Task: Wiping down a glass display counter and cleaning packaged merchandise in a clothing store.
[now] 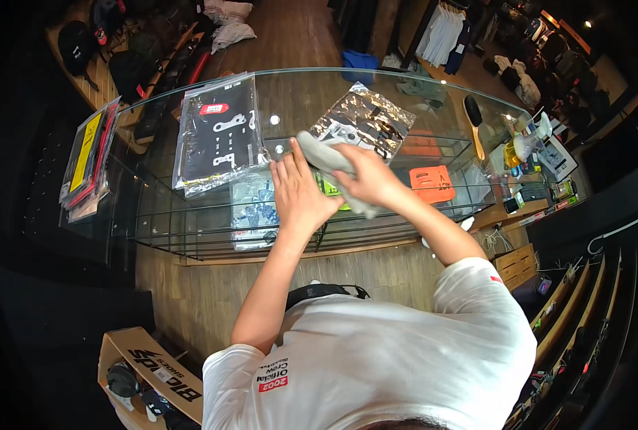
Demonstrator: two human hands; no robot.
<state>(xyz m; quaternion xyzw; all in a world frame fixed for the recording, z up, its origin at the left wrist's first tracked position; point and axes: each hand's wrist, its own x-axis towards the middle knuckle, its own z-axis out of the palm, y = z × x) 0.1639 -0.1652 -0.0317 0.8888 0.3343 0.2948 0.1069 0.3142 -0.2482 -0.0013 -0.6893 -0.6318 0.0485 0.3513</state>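
My left hand (299,199) lies on the glass counter (287,107), fingers stretched out and pointing away from me. Just to its right, my right hand (368,176) grips a light grey cloth (317,152), whose folds hang out on both sides of the fingers. A flat plastic bag with a black printed garment (222,136) lies beyond and left of my left hand. Past my right hand lies a shiny clear bag holding a dark printed item (368,118). The cloth hides part of the counter and reaches near this bag's lower edge.
On the counter's right are a wooden-handled brush (474,123) and a spray bottle with yellow liquid (523,147). An orange packet (431,184) shows below the glass. Packaged garments (86,161) stand at the left end. An open cardboard box (150,369) sits behind me, lower left.
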